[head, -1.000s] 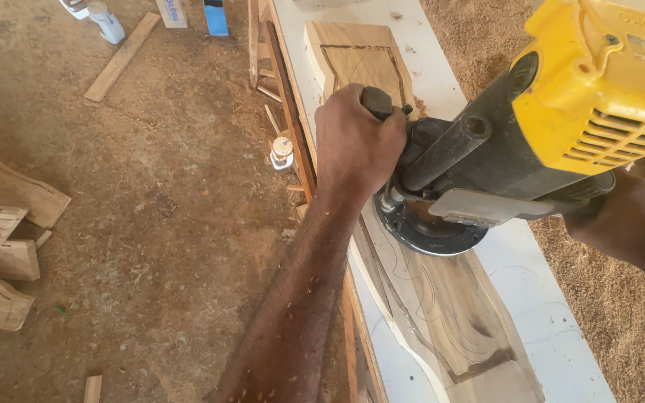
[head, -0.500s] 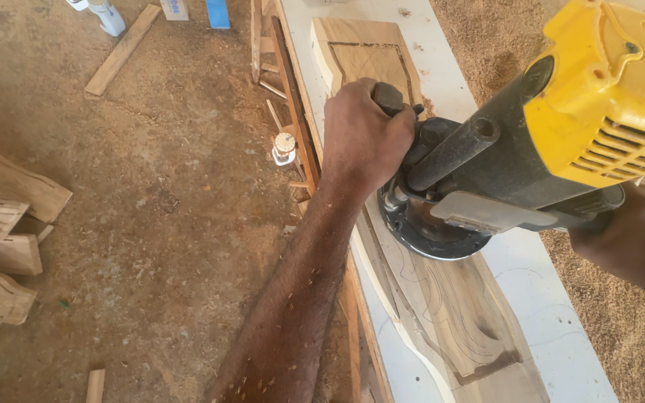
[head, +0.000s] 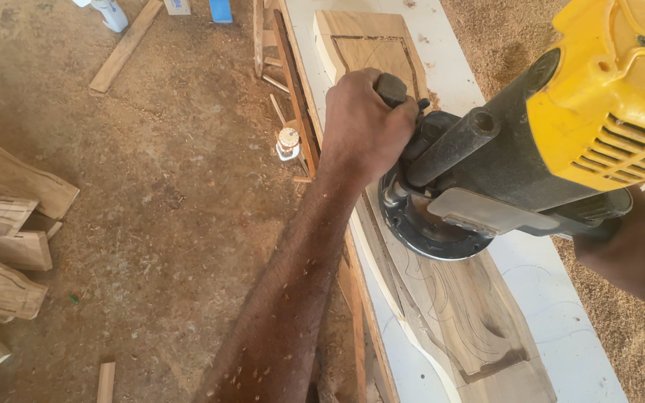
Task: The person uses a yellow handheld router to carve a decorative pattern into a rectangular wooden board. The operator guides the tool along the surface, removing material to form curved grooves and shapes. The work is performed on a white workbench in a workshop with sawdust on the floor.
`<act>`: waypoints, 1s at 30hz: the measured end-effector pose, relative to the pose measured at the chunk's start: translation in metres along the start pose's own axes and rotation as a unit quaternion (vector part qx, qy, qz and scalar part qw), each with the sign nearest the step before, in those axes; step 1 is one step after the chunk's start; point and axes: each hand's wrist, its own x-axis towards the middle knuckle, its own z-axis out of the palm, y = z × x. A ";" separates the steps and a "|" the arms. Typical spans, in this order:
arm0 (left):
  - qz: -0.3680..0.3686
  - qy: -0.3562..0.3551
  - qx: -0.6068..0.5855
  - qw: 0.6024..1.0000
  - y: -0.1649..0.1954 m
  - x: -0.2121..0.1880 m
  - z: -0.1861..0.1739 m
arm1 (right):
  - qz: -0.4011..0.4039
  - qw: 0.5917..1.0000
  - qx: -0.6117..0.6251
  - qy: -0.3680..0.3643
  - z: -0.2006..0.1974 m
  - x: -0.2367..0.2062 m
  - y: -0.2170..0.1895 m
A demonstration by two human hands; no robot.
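A yellow and black wood router (head: 531, 142) stands with its round base on a long carved wooden panel (head: 464, 306) lying on a white workbench (head: 561, 313). My left hand (head: 363, 127) is closed around the router's left black handle. My right hand (head: 636, 239) grips the handle on the other side, partly hidden under the yellow motor housing. Pencilled curves and a routed recess show on the panel below the base. Sawdust flecks cover my left forearm.
Several shaped wooden pieces (head: 1, 239) are stacked on the dirt floor at the left. A small white bottle (head: 287, 143) stands by the bench edge. Wood strips (head: 125, 48) and a blue object (head: 220, 10) lie at the top. Sawdust (head: 636, 358) covers the ground at the right.
The router and both hands have shifted slightly up along the panel, away from me. More of the routed lower part of the panel shows now.
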 end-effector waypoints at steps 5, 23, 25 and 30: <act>0.011 -0.006 0.010 1.000 -0.001 0.003 -0.003 | 0.004 1.000 0.016 0.015 -0.003 -0.004 -0.009; 0.020 -0.038 0.029 0.999 -0.017 0.014 -0.003 | 0.040 0.999 0.002 0.017 -0.005 -0.011 -0.042; 0.019 -0.036 0.031 0.999 -0.019 0.015 -0.003 | 0.039 0.999 0.005 0.013 -0.004 -0.011 -0.043; 0.040 -0.041 0.011 0.998 -0.021 0.017 -0.004 | 0.051 0.997 -0.049 0.021 -0.002 -0.013 -0.044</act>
